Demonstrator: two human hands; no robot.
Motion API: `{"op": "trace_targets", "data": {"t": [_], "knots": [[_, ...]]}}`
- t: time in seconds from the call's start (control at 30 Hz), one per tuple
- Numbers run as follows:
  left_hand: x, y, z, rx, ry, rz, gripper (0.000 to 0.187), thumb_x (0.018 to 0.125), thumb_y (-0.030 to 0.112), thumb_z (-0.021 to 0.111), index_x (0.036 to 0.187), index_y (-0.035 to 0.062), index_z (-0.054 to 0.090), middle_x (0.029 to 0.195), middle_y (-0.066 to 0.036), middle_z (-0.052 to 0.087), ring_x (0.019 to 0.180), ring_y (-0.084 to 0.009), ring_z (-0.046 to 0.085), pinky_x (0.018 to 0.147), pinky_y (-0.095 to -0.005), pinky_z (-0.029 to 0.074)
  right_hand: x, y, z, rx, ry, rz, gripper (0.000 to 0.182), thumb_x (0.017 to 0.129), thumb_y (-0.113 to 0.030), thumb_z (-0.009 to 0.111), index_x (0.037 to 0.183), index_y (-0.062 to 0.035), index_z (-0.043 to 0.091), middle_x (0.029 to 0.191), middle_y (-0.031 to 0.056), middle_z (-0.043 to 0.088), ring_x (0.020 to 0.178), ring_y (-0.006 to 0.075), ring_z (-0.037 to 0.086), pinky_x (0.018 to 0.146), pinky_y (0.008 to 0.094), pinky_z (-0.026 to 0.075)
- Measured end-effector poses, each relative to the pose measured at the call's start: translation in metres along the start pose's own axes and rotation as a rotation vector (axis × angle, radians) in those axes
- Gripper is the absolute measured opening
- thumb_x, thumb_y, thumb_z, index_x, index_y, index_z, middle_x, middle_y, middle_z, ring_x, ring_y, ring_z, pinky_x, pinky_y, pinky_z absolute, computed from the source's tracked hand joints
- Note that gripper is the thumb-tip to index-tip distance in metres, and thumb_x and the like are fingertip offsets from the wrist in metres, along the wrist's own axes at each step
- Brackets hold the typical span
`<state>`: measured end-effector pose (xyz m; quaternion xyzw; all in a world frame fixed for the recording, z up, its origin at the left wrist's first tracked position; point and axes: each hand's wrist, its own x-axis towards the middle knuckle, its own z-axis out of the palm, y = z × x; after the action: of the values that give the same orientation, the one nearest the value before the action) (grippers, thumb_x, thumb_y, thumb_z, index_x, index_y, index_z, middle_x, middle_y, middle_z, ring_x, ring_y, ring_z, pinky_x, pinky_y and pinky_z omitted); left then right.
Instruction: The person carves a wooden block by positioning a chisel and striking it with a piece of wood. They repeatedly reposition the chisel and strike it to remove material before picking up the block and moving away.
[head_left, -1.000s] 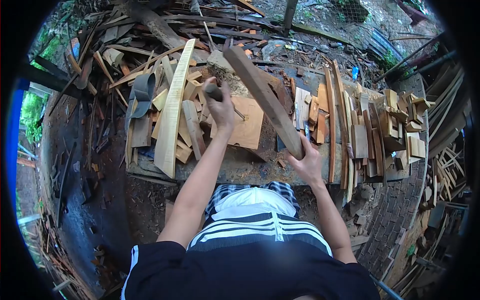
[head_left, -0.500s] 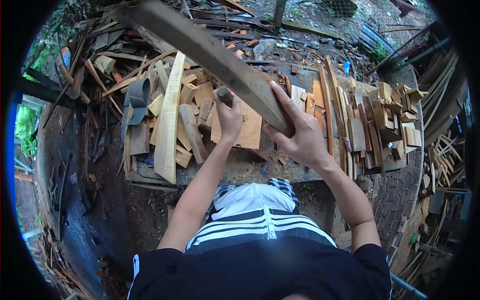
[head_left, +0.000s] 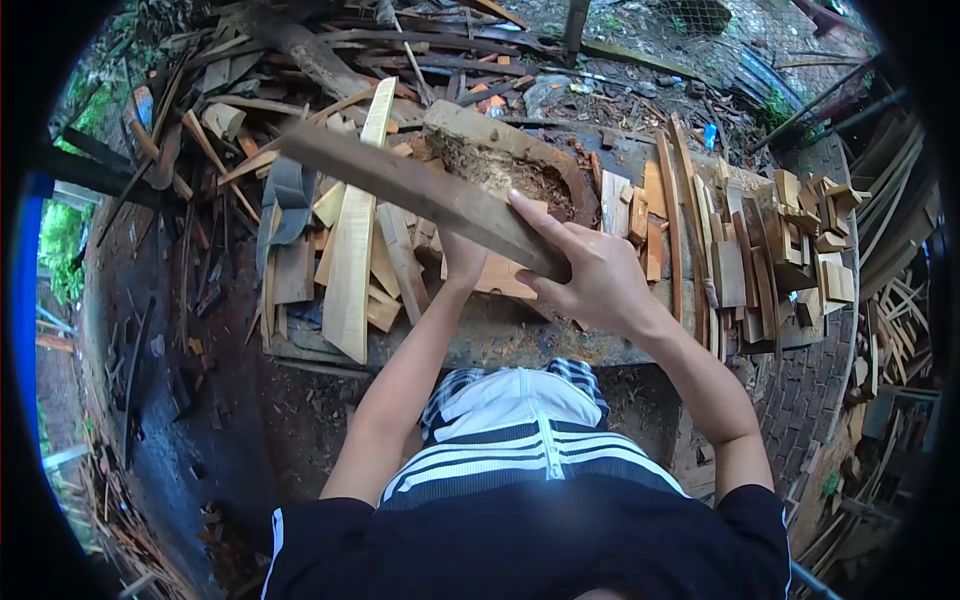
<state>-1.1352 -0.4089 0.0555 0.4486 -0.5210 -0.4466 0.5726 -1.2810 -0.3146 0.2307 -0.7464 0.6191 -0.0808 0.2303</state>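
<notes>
A long, dark, square-edged wooden bar (head_left: 400,188) slants from upper left down to my right hand (head_left: 605,270). My right hand is closed round its near end, thumb below and index finger along the top. My left hand (head_left: 465,258) is just under the bar's middle; the bar hides its fingers and whatever they may hold. Beneath my left hand lies a pale wooden block (head_left: 505,278) on the worktable (head_left: 400,350). Behind the bar is a thick, rough piece of wood (head_left: 500,140) with a crumbly brown hollow.
A pale tapered board (head_left: 350,270) and dark curled sheet (head_left: 287,200) lie left of my hands. Upright strips (head_left: 670,230) and stacked offcuts (head_left: 805,225) stand to the right. Scrap wood is heaped beyond the table, with a wire fence (head_left: 800,30) behind.
The bar's far end has dropped and lies lower across the view. The hollowed wood behind shows more. The dark handle earlier visible in my left hand is now hidden.
</notes>
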Motion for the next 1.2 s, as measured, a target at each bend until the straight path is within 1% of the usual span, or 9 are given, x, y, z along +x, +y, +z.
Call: {"op": "trace_targets", "data": {"t": [0.07, 0.2, 0.27, 0.33, 0.47, 0.6, 0.77, 0.9, 1.2], "knots": [[-0.005, -0.034, -0.001, -0.077, -0.01, -0.005, 0.02, 0.09, 0.004, 0.062, 0.108, -0.0013, 0.06, 0.106, -0.009, 0.063, 0.098, -0.0188, 0.061, 0.088, -0.0325, 0.047, -0.001, -0.002, 0.009, 0.184, 0.292, -0.154, 0.08, 0.079, -0.025, 0.073, 0.15, -0.0284, 0.038, 0.09, 0.0176, 0.069, 0.079, 0.0334, 0.069, 0.071, 0.0434, 0.053], [0.003, 0.005, 0.001, 0.032, 0.211, 0.12, 0.033, 0.088, 0.004, 0.063, 0.119, -0.0017, 0.053, 0.099, -0.007, 0.064, 0.094, -0.0189, 0.061, 0.087, -0.0318, 0.047, 0.012, 0.023, 0.02, 0.099, 0.108, 0.039, 0.079, 0.083, -0.03, 0.071, 0.152, -0.0331, 0.033, 0.084, 0.0169, 0.069, 0.075, 0.0326, 0.07, 0.07, 0.0437, 0.055], [0.011, 0.002, -0.022, -0.118, 0.082, -0.132, 0.024, 0.091, 0.01, 0.066, 0.108, 0.0038, 0.05, 0.09, -0.006, 0.065, 0.083, -0.0156, 0.063, 0.084, -0.0294, 0.049, 0.006, 0.024, 0.027, 0.258, 0.044, 0.137, 0.078, 0.084, -0.032, 0.07, 0.152, -0.0311, 0.033, 0.092, 0.0183, 0.071, 0.079, 0.0306, 0.071, 0.073, 0.0421, 0.056], [0.013, -0.017, -0.038, -0.327, 0.23, -0.179, 0.023, 0.092, 0.015, 0.069, 0.101, 0.0056, 0.05, 0.09, -0.007, 0.066, 0.084, -0.0136, 0.065, 0.08, -0.0265, 0.05, 0.0, 0.044, 0.058, 0.576, 0.241, 0.123, 0.078, 0.084, -0.035, 0.07, 0.152, -0.0289, 0.033, 0.101, 0.0215, 0.071, 0.084, 0.03, 0.072, 0.077, 0.0406, 0.055], [-0.005, -0.04, -0.077, -0.385, 0.409, -0.548, 0.036, 0.091, 0.018, 0.071, 0.115, 0.0028, 0.048, 0.101, -0.012, 0.065, 0.093, -0.0205, 0.068, 0.077, -0.0366, 0.06, -0.017, 0.096, 0.107, 0.502, 0.204, 0.288, 0.08, 0.083, -0.038, 0.071, 0.153, -0.0259, 0.033, 0.11, 0.026, 0.068, 0.091, 0.0331, 0.071, 0.084, 0.0416, 0.053], [-0.017, -0.042, -0.083, -0.473, 0.444, -0.594, 0.042, 0.092, 0.019, 0.07, 0.122, 0.0032, 0.045, 0.112, -0.015, 0.061, 0.097, -0.0282, 0.068, 0.079, -0.0425, 0.064, -0.038, 0.108, 0.133, 0.512, 0.119, 0.462, 0.08, 0.082, -0.038, 0.072, 0.152, -0.0257, 0.035, 0.111, 0.0251, 0.068, 0.099, 0.0362, 0.069, 0.088, 0.0422, 0.052], [0.019, 0.003, -0.068, -0.267, 0.144, -0.327, 0.025, 0.09, 0.017, 0.072, 0.103, 0.0021, 0.057, 0.093, -0.008, 0.066, 0.082, -0.0162, 0.068, 0.07, -0.031, 0.06, -0.045, 0.125, 0.161, 0.588, 0.091, 0.509, 0.08, 0.083, -0.037, 0.072, 0.152, -0.0219, 0.035, 0.131, 0.0198, 0.06, 0.115, 0.0293, 0.062, 0.098, 0.0385, 0.046], [0.036, 0.027, -0.048, 0.022, -0.065, -0.113, 0.023, 0.087, 0.018, 0.076, 0.092, 0.0014, 0.06, 0.087, -0.006, 0.068, 0.077, -0.0095, 0.064, 0.065, -0.0254, 0.054, -0.044, 0.122, 0.153, 0.608, 0.07, 0.527, 0.079, 0.083, -0.038, 0.071, 0.152, -0.0226, 0.035, 0.131, 0.021, 0.06, 0.116, 0.0317, 0.061, 0.098, 0.0398, 0.046], [0.032, 0.025, -0.031, 0.14, -0.184, -0.092, 0.021, 0.088, 0.015, 0.074, 0.095, 0.0003, 0.06, 0.089, -0.006, 0.069, 0.079, -0.0105, 0.066, 0.072, -0.0261, 0.056, -0.047, 0.131, 0.171, 0.496, 0.124, 0.491, 0.08, 0.082, -0.043, 0.068, 0.152, -0.0313, 0.031, 0.112, 0.0266, 0.067, 0.103, 0.0416, 0.065, 0.091, 0.0473, 0.05]]}}
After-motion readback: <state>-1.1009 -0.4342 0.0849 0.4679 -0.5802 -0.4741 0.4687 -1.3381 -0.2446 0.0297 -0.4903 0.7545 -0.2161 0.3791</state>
